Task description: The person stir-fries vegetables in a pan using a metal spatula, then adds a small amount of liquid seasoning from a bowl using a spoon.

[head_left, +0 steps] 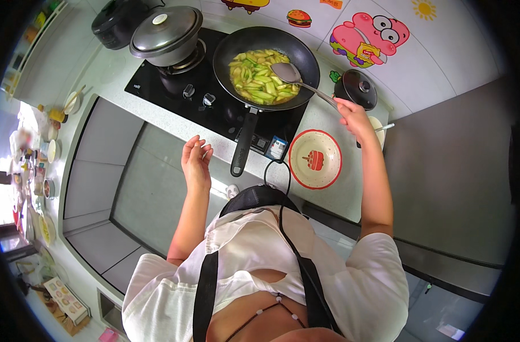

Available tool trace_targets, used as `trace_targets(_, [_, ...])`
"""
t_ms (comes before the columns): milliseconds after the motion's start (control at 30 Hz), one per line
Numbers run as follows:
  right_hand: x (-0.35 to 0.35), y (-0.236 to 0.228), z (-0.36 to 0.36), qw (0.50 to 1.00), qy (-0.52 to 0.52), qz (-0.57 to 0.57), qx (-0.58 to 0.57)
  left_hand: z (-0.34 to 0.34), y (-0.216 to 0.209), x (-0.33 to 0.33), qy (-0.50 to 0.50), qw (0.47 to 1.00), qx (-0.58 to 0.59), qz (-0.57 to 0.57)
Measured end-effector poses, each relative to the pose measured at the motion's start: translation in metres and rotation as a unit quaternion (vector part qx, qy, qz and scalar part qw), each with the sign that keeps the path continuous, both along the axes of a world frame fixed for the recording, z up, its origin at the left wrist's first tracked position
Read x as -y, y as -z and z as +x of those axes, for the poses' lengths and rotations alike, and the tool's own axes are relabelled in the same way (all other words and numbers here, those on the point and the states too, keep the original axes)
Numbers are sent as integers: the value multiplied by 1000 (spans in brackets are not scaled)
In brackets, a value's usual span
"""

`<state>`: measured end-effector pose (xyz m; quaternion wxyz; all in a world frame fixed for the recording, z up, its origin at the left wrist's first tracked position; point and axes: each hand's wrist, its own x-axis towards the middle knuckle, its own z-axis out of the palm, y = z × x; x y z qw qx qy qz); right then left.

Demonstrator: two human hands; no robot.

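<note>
A black frying pan (223, 71) stands on the right side of the cooktop, its handle pointing toward me. Green vegetable pieces (257, 85) lie in it in a yellowish liquid. My right hand (353, 117) grips the handle of a metal spatula (286, 72), whose blade rests over the vegetables at the pan's right. To the left of the pan handle (245, 142), my left hand (196, 159) hangs free with its fingers loosely curled and nothing in them. A cream bowl (298, 158) with a red rim sits on the counter below my right hand.
A lidded grey pot (166, 37) occupies the left burner of the black cooktop (174, 97), with a black cooker (118, 24) behind it. A dark lid (357, 89) leans near the wall at right. Dishes and bottles line the left counter (94, 251).
</note>
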<state>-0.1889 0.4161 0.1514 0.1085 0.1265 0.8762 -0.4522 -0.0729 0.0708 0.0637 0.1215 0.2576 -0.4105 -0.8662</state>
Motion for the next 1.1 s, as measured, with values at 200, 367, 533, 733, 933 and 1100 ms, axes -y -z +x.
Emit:
trace_targets(200, [-15,10,-5,993,-47,72,-82,-1,3,1,-6,1000,-6,6])
trace_targets(367, [0,25,-25,996,22,-54,-74,0,0,1,-7,1000,-2,5])
trace_targets(533, [28,32,-29,997,-15,-51,-64,0,0,2,-5,1000,-4,2])
trace_targets(733, [14,19,7,990,-113,35,-72,3,-1,6,-15,1000,4,2])
trace_targets(933, [-14,-17,29,986,-99,110,-72,2,-2,4,1,1000,1,-5])
trace_targets(1100, [-13,-40,33,971,-113,193,-89,0,-3,-1,13,1000,-5,-6])
